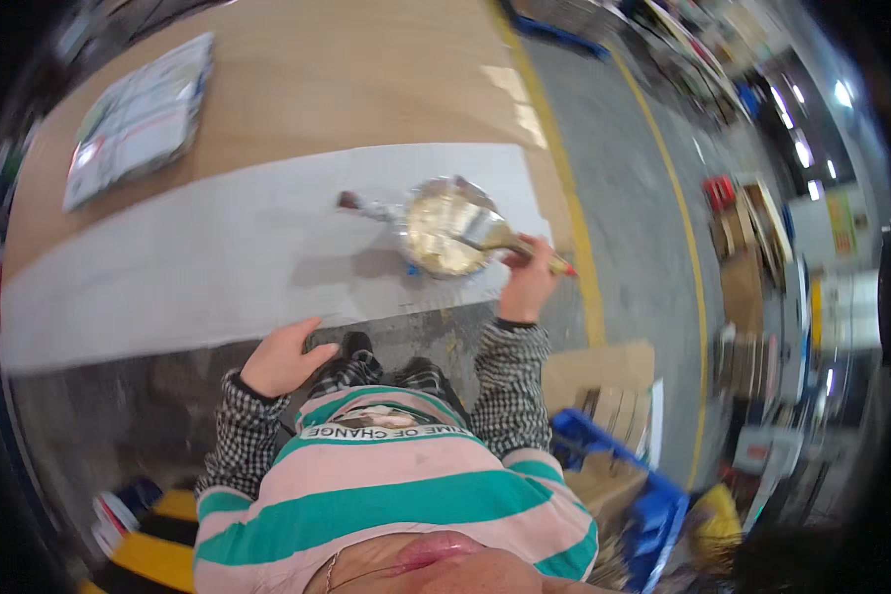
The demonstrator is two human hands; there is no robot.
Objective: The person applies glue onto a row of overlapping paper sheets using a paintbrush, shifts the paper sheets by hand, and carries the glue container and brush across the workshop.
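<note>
My right hand (pixel 528 284) is closed around the handle of a flat paintbrush (pixel 505 236), which has a red end. The brush's head lies over a round, foil-covered pan (pixel 398 220) holding a cream-coloured paste (pixel 436 230). A short handle with a dark brown end sticks out from the pan's left side. The pan rests on a long white sheet (pixel 228 247). Whether the bristles touch the paste, I cannot tell. My left hand (pixel 282 359) is at the sheet's near edge, with its thumb apart from the fingers and nothing in it.
Brown board (pixel 346 79) lies beneath the sheet, with a flat plastic-wrapped package (pixel 144 119) at the far left. Beside me on the right, cardboard (pixel 604 371) and a blue crate (pixel 668 510) stand on the floor. A yellow-and-black striped surface (pixel 158 554) is at lower left.
</note>
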